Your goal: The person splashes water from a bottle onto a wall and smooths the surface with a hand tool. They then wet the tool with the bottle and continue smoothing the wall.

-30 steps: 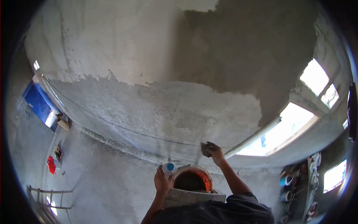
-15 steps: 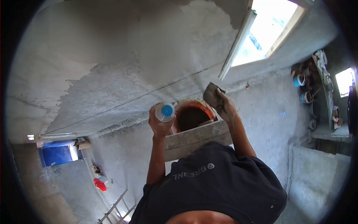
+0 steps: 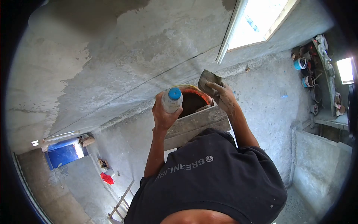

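My left hand (image 3: 164,116) is wrapped round a clear plastic bottle (image 3: 172,105) with a blue cap, which stands upright beside a bucket. The bucket (image 3: 201,92) has an orange inner wall, and dark material fills its inside. My right hand (image 3: 225,100) grips a flat, grey, mortar-coated piece (image 3: 209,79) over the bucket's right rim; its exact kind does not show. Grey smears cover the fingers of that hand. A grey-brown wooden plank (image 3: 197,126) lies between the bucket and my body, hiding the bucket's lower part.
A partly plastered wall (image 3: 149,52) rises ahead, with a bright window opening (image 3: 257,22) at upper right. Several buckets (image 3: 308,81) stand near a shelf (image 3: 326,74) at far right. A ladder (image 3: 121,203) shows at lower left, near a red item (image 3: 107,178) and a blue panel (image 3: 63,155).
The view has shifted slightly. My left hand and the bottle appear higher and further right, and more of the bottle's side shows. My right hand with the grey piece appears slightly higher.
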Available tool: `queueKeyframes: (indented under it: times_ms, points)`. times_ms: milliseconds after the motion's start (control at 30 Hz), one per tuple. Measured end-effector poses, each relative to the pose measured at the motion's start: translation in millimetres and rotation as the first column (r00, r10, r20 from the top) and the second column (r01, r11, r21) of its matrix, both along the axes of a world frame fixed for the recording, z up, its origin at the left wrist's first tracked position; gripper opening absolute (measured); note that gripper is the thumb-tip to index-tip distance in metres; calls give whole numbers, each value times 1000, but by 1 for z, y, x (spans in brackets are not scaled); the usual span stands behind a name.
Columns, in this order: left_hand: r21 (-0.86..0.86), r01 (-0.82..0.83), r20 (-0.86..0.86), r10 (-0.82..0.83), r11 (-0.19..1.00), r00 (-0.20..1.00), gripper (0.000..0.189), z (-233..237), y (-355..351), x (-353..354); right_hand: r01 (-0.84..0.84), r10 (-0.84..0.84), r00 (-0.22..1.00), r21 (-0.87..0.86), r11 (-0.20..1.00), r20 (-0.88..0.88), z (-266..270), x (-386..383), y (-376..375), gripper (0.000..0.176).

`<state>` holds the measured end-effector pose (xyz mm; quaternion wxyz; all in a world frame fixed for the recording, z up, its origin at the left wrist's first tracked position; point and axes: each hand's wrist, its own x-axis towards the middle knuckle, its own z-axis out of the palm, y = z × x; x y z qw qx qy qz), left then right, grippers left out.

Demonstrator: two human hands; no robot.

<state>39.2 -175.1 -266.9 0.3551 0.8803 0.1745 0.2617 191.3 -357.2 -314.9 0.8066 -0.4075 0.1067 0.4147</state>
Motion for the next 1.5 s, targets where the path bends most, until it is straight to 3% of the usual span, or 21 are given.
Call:
queueKeyframes:
  times_ms: [67,300,367,500,700,800,867,1000,1167,1267,1500]
  points:
    - [-41,56,-69,-58,998,996,57,6,-2,1,60,-56,993,-30,998,104,15,-8,3,33]
    - [-57,49,-193,-59,997,979,57,2,2,-5,59,-56,996,-44,997,64,10,-9,8,29]
    - [-25,95,-388,-97,995,917,63,13,1,-3,77,-58,988,-129,989,146,5,-9,10,32]
    - [83,141,-466,-87,986,880,71,9,6,-6,48,-8,983,-214,976,182,12,-11,8,35]
    - [182,172,-516,-55,968,855,77,8,19,-5,-12,32,991,-147,989,133,11,-13,4,32]
    - [203,290,-577,-125,935,807,73,17,21,0,-14,17,1000,-92,996,25,15,-16,8,25]
    - [297,409,-611,-158,863,776,70,26,18,7,-16,22,995,68,998,-94,4,-18,12,20]
    - [409,506,-533,-251,760,808,65,24,21,17,15,2,994,158,987,-105,-28,-20,11,22]
    - [511,586,-538,-298,629,788,57,47,0,55,122,-85,985,259,958,-148,-13,-26,-9,30]
    - [578,636,-510,-382,512,771,46,49,-16,80,208,-166,972,281,937,-167,7,-27,-32,31]
    - [599,737,-515,-554,313,654,44,39,-52,136,496,-478,868,159,854,-136,-2,-26,-76,27]
